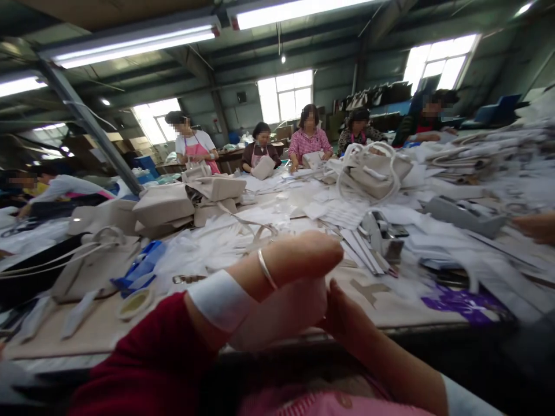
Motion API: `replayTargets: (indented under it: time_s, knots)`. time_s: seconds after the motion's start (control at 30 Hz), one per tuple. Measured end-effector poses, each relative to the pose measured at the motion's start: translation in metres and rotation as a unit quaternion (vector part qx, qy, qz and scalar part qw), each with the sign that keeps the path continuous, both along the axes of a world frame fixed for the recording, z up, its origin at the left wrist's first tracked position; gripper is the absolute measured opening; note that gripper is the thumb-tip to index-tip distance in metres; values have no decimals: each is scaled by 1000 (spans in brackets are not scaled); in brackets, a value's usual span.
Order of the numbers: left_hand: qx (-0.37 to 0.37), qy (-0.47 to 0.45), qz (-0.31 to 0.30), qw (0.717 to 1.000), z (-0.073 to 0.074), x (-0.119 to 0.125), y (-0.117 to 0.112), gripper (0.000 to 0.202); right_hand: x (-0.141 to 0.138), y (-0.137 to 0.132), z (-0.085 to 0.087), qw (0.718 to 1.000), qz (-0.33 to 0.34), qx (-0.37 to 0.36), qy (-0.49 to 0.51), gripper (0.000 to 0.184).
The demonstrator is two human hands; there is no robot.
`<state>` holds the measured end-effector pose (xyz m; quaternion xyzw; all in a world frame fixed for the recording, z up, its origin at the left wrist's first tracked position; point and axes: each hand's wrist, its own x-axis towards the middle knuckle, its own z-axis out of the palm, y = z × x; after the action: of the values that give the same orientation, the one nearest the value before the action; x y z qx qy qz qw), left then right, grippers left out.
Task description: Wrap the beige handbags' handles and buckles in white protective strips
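Up at the middle of the table's [392, 312] near edge, a pale piece [286, 315] is in the air between two bare hands! The left hand [310, 254], bangle [266, 269] at its wrist, arches over the top; its fingers are too blurred to tell whether they are clenched on it. The right hand [340, 309] comes in from the other side, grasping the right edge between thumb and fingers. Beyond them, it's a crowd: white sheets [333, 211] spread over the middle, a metal block [384, 234] just to their right. Toward the near right corner, purple plastic [462, 303] lies crumpled. Swing to the left side, and there's a tape roll [135, 304] close to the near edge, blue plastic [141, 267] behind it, and a beige handbag [97, 267] beside that. Over at the far edge, a handbag with looped handles [370, 173] sits heaped, and a co-worker in a checked shirt [309, 140] has hands at a pale bag [313, 159].
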<state>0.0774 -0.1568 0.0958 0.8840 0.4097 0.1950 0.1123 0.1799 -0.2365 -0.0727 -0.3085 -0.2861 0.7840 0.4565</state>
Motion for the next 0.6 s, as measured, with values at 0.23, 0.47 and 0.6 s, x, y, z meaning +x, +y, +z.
replayTargets:
  time_s: [0.23, 0.47, 0.6]
  knots:
    - [29, -81, -127, 988, -69, -74, -42, 21, 58, -33, -39, 980, -123, -113, -112, 51]
    - [-151, -238, 412, 867, -164, -200, -71, 48, 59, 19, -33, 892, -148, 154, -399, 48]
    - [-247, -325, 409, 816, -193, -180, -88, 60, 28, 69, -13, 850, -47, 254, -460, 31]
